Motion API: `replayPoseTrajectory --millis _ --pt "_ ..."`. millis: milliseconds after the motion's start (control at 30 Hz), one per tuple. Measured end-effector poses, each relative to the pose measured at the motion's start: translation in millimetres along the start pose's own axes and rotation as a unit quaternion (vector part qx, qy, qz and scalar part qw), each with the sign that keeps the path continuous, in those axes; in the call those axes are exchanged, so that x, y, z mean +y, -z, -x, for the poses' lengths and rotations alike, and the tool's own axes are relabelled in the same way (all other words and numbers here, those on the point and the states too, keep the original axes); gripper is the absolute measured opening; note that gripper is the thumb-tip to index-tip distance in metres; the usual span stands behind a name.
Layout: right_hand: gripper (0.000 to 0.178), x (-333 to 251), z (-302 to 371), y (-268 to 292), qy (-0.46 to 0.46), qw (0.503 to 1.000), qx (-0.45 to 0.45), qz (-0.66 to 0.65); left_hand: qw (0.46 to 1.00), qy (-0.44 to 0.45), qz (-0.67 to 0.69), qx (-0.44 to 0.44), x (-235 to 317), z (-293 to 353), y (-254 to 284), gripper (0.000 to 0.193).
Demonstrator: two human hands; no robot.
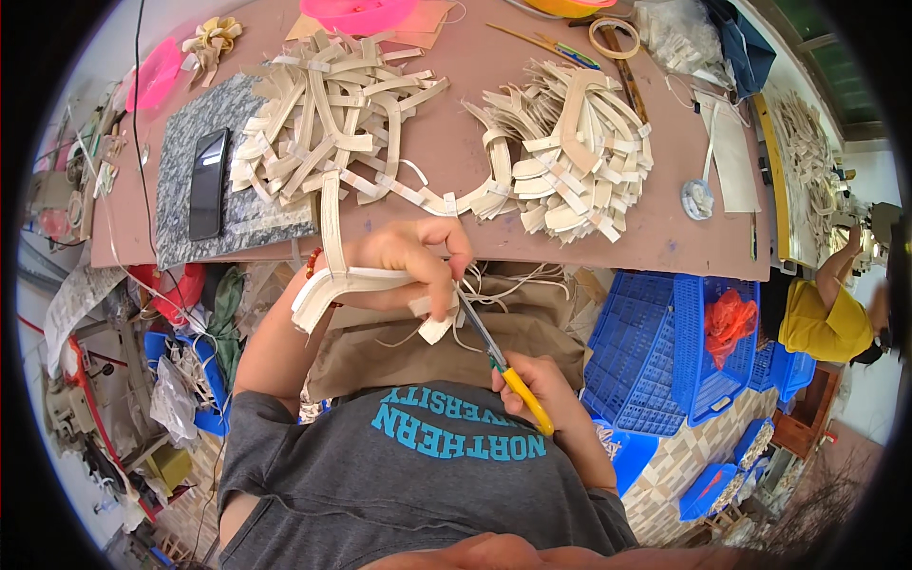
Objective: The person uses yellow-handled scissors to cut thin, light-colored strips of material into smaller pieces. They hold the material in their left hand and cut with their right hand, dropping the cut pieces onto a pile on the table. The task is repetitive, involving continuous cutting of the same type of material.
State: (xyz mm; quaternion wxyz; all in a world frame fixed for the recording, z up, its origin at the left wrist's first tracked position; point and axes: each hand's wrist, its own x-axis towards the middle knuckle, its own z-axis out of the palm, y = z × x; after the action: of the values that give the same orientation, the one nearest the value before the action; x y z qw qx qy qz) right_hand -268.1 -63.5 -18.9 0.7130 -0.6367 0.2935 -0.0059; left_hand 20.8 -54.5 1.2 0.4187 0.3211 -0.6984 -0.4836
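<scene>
My left hand [408,258] is closed around a cream stitched strap piece [356,281], branched in shape, with one arm pointing up toward the table and one end hanging below my fingers. In my right hand [546,388] is a pair of scissors [519,391] with yellow handles. Their metal blades point up and left, close to my left fingertips and the end of the strap piece. Thin loose strips or threads dangle around the blades. Whether the blades touch the strap piece, I cannot tell. Just beyond my hands, a big heap of similar strap pieces [313,123] lies on the table.
A second, neater pile of strap pieces [584,161] lies right on the brown table [437,104]. A black phone [209,185] rests on a grey stone slab [180,142]. Tape [615,38] sits far back. Blue crates [636,347] stand right; another person [825,318] is beyond.
</scene>
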Motion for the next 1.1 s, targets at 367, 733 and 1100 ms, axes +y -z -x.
replayPoseTrajectory --millis 367,733,1100 --pt "0.024 21.0 -4.6 2.1 0.026 0.998 0.037 -0.047 0.908 0.204 0.273 0.244 -10.1 0.5 -25.9 0.035" --pt "0.041 8.1 -10.4 -5.7 0.012 0.994 0.019 -0.103 0.902 0.207 0.296 0.236 -5.6 -1.1 -27.4 0.040" --pt "0.090 -3.9 -10.2 -5.4 -0.079 0.993 0.020 -0.085 0.901 0.222 0.306 0.211 -3.3 -0.3 -24.0 0.043"
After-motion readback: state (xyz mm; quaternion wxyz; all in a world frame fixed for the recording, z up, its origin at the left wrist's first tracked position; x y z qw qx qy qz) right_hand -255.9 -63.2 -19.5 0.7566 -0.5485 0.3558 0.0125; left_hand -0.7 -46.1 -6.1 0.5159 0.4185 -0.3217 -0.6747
